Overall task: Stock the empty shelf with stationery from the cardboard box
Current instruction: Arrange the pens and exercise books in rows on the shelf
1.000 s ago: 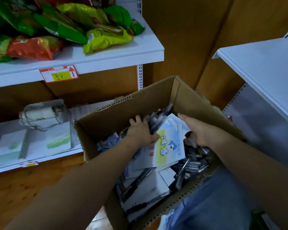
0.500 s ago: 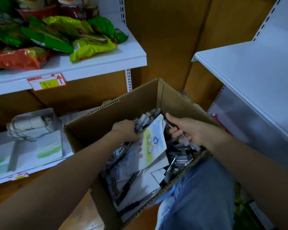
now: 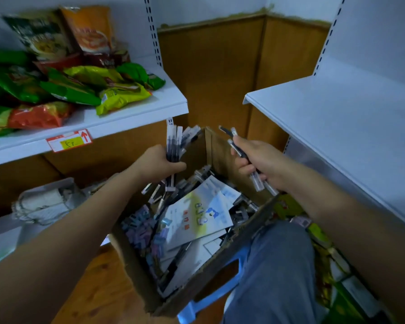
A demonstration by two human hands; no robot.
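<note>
Above the cardboard box (image 3: 220,148), left hand (image 3: 158,163) and right hand (image 3: 255,157) each grip pens (left bundle (image 3: 173,146) bigger) — best carried level to the empty shelf (image 3: 351,127).

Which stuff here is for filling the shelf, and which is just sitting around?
For the job:
box
pens in the left hand
pens in the right hand
booklets
bare shelf

Just sitting around:
snack bags
price tag
blue stool
</note>
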